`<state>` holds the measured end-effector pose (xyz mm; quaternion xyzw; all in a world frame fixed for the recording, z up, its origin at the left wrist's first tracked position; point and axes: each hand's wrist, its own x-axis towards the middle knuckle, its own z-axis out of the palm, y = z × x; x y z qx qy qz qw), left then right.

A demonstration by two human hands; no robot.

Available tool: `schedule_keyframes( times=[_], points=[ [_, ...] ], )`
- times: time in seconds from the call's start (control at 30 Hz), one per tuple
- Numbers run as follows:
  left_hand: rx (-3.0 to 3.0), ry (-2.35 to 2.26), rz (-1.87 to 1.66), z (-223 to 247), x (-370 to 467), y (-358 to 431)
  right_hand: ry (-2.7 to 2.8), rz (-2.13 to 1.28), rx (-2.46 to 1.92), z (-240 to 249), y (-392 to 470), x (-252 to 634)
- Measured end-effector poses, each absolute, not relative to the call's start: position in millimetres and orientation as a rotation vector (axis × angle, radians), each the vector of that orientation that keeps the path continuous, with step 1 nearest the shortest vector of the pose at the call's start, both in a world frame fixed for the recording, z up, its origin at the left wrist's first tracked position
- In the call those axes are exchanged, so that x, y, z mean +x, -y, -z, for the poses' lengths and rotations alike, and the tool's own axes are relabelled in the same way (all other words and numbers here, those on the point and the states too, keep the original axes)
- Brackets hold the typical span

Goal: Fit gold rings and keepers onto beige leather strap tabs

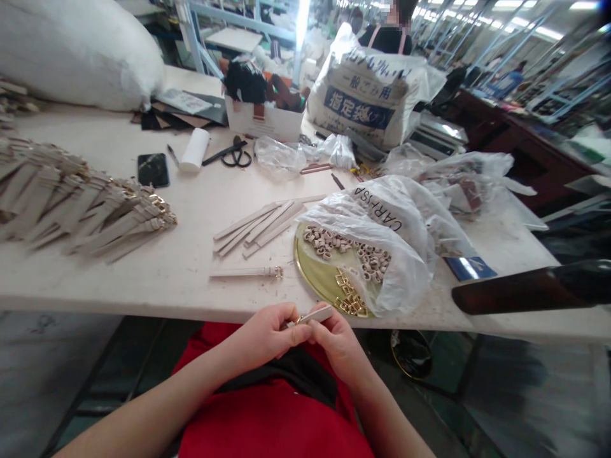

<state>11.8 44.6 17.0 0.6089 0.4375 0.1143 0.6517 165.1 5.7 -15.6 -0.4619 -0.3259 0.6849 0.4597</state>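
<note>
Close to my lap at the table's front edge, my left hand (285,327) and my right hand (334,334) both grip one light beige strap (317,315). A bit of gold metal, apparently a buckle, shows at my left fingers. Most of the strap is hidden by the fingers. Just beyond, a yellow-green round tray (312,280) carries small beige loops (372,261) and gold buckles (351,296). One buckled strap (245,272) lies left of the tray, with several plain straps (267,222) behind it.
A large pile of buckled straps (81,197) covers the left side. A plastic bag (405,235) drapes over the tray. Farther back are a phone (153,170), a white roll (195,150), scissors (235,154) and a white box (265,121). A dark brown object (515,289) juts in at right.
</note>
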Motion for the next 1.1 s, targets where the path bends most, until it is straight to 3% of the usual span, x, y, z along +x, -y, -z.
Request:
schedule_keyframes(
  times=[0.27,0.5,0.67,0.8,0.83,1.1],
  points=[
    [1.576,-0.883,-0.258,-41,7,-45,0.795,-1.846,-1.085,13,-8,169],
    [1.415,-1.059,-0.344,-10,14,-54,1.415,-1.179,-1.411,-9,-8,171],
    [1.595,-0.99,-0.475,-12,19,-60,1.808,-1.229,-1.366,-13,-50,215],
    [1.507,-1.06,-0.495,-7,21,-64,1.973,-0.385,-1.941,9,-114,257],
    [1.481,-1.06,-0.493,-5,21,-64,1.987,-0.306,-2.012,15,-127,263],
    [1.381,-1.061,-0.468,3,18,-61,2.032,-0.145,-2.152,44,-149,276]
  ],
)
